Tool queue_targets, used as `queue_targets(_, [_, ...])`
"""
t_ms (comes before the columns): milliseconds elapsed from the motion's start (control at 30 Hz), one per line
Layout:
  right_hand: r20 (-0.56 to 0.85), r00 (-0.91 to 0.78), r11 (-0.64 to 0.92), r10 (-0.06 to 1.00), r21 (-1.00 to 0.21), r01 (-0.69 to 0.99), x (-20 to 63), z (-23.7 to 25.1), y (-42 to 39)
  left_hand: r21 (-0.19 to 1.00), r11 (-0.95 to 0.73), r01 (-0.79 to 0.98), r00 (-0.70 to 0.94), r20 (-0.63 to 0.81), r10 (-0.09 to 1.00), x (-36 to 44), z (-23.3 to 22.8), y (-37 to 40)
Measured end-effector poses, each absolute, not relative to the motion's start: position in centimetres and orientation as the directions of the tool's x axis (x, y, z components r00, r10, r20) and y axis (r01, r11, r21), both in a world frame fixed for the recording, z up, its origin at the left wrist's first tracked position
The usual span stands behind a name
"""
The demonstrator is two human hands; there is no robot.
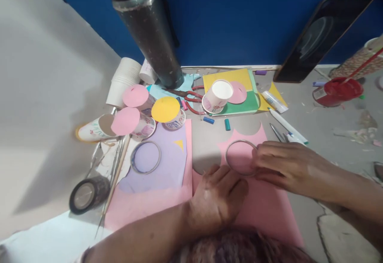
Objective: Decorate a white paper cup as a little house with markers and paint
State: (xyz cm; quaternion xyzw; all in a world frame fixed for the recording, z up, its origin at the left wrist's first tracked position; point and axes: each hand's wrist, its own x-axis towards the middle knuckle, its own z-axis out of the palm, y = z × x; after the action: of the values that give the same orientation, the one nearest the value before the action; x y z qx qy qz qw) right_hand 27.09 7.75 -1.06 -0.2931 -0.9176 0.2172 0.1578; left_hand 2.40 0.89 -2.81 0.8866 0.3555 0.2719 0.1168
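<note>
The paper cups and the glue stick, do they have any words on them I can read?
No text here can be read.
Paper cups: coloured printed marks, too blurred to read.
Tipped cup: green scribbles, unreadable.
Glue stick: label too small.
Red pot: label too blurred.

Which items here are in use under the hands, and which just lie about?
In use: left hand, right hand, ring, pink paper.
Lying about: scissors, yellow-topped cup, tape roll, red lid, phone.
</note>
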Motion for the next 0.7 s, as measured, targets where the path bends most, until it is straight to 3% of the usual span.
queue_targets(167, [0.134,-0.826,0.75,0.548,-0.515,0.415,26.49,-1.27,7.94,0.427,-0.693,0.581,0.577,0.385,0.72,2.49,-3.01,0.82])
queue_targets(433, [0.118,-0.797,0.693,0.592,-0.579,0.429,26.23,-1.54,7.71,0.449,-0.663,0.6,0.574,0.337,0.747,2.44,-3.05,0.64])
queue_targets(700, [0.148,-0.791,0.705,0.594,-0.57,0.422,26.24,-1.75,7.91,0.464,-0.646,0.607,0.554,0.336,0.762,2.56,-2.95,0.7])
